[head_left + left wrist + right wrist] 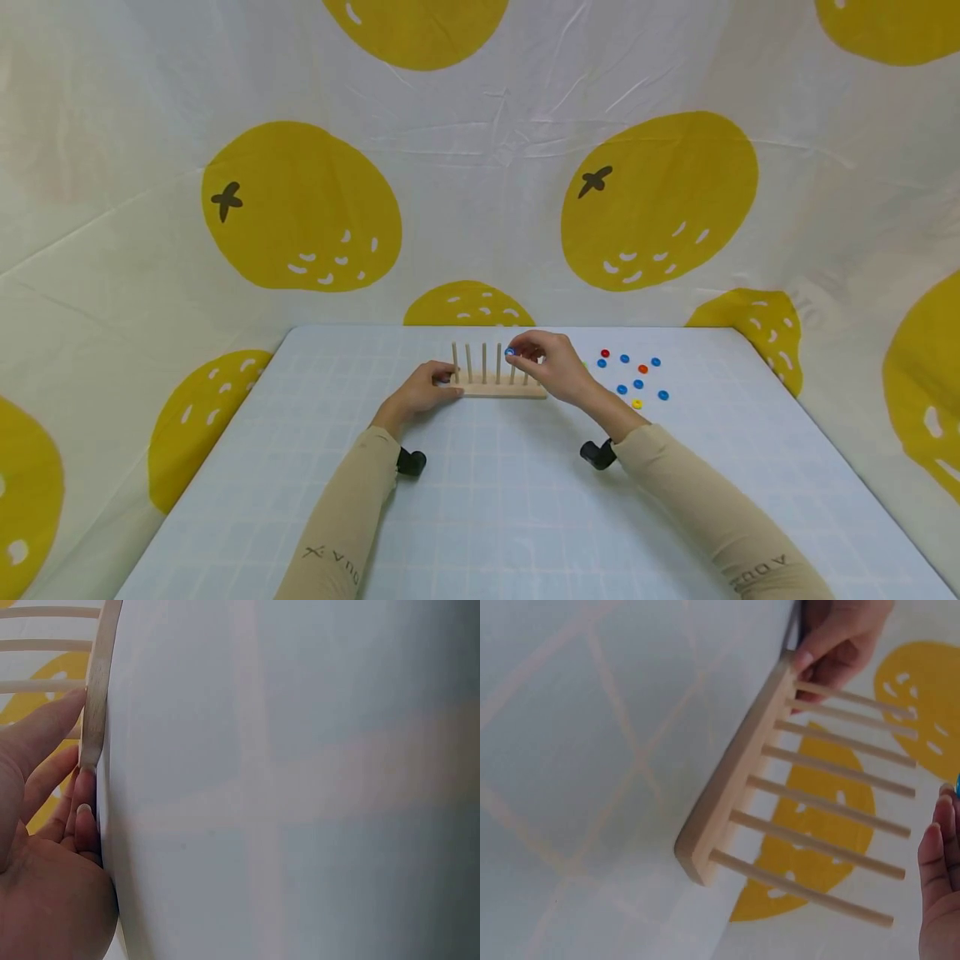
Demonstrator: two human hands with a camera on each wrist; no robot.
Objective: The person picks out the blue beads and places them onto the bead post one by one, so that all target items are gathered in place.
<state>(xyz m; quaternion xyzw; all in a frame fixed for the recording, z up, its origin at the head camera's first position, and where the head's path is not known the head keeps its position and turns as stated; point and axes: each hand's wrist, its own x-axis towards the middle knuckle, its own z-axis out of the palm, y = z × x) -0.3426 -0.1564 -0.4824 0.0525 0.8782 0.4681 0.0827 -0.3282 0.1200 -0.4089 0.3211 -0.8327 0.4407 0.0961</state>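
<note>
While pinching a small blue ring (510, 352) between thumb and fingertips of the right hand (552, 367), and gripping one end of the wooden peg rack (501, 390) with the left hand (423, 388), could most easily go wrong at the tip of a peg (483, 363). Taking the rack as the clock's middle in the head view: blue ring between twelve and one o'clock, right hand at two, left hand at nine, loose rings (638, 384) scattered around three on the pale tabletop (480, 500). Near the top of the fifth peg counted from nine o'clock, but cannot tell whether lined up with it or merely in front. Likely cause of a miss: too little of the hole showing past the fingertips, hence a rim pressed down on the wood. Could then spring from the pinch, drop and roll, perhaps toward three o'clock among the others. Could also brush a neighbouring peg with the knuckles, with so narrow a gap between pegs. Steadied only at nine o'clock, thumb on the six o'clock side, so liable to swing or tip at the three o'clock end under a hard sideways push or any slackening of the left hand
</note>
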